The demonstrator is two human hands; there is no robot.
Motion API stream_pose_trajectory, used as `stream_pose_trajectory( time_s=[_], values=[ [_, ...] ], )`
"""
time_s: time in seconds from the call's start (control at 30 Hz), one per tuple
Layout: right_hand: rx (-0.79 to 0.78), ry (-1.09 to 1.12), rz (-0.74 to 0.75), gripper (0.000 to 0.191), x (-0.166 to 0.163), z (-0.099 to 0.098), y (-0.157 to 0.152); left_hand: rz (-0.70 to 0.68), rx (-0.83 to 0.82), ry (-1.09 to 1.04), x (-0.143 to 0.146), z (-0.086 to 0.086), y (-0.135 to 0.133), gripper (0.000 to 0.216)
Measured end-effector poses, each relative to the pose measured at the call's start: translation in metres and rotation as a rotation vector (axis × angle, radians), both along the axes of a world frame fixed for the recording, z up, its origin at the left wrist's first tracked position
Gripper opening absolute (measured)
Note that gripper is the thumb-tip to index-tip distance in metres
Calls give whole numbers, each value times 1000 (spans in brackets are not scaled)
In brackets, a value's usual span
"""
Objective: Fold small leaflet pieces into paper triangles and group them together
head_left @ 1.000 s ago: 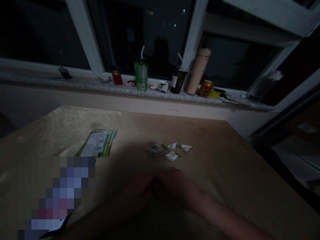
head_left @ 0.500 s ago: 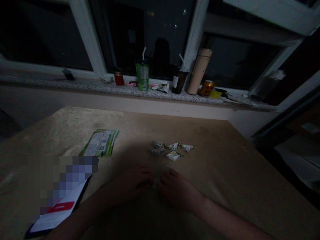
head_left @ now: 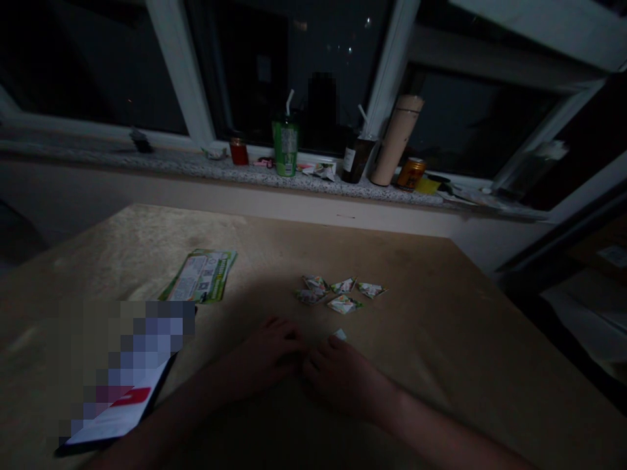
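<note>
Both my hands rest close together on the brown table (head_left: 441,339) in dim light. My left hand (head_left: 267,356) and my right hand (head_left: 343,375) meet at the fingertips, pressed on a small piece of paper (head_left: 337,335) whose pale corner pokes out past my right fingers. Just beyond them lie several small folded paper shapes (head_left: 340,294) with green and orange print. A green printed sheet stack (head_left: 200,285) lies to the left.
A phone or tablet with a lit screen (head_left: 117,385) lies at the near left. On the stone windowsill (head_left: 161,163) stand a green cup with a straw (head_left: 285,140), a dark cup (head_left: 356,156), a tall beige flask (head_left: 394,140) and cans.
My hands have shifted slightly, and a pale corner of paper now shows beyond my right fingers. The view has tilted a little.
</note>
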State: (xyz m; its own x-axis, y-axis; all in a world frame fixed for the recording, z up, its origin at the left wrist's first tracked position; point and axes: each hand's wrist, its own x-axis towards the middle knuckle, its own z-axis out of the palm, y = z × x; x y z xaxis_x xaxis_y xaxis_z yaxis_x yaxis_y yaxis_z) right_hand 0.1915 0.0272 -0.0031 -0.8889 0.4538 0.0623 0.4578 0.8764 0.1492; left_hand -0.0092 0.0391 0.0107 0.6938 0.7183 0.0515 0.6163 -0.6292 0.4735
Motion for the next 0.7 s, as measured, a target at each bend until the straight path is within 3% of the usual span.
stream_pose_trajectory(
  time_s=[0.37, 0.7],
  values=[
    [-25, -41, 64, 11, -3, -4, 3, 39, 18, -17, 0, 0, -2, 26],
    [-156, 113, -107, 17, -1, -18, 14, 53, 53, -17, 8, -3, -7, 26]
  ],
)
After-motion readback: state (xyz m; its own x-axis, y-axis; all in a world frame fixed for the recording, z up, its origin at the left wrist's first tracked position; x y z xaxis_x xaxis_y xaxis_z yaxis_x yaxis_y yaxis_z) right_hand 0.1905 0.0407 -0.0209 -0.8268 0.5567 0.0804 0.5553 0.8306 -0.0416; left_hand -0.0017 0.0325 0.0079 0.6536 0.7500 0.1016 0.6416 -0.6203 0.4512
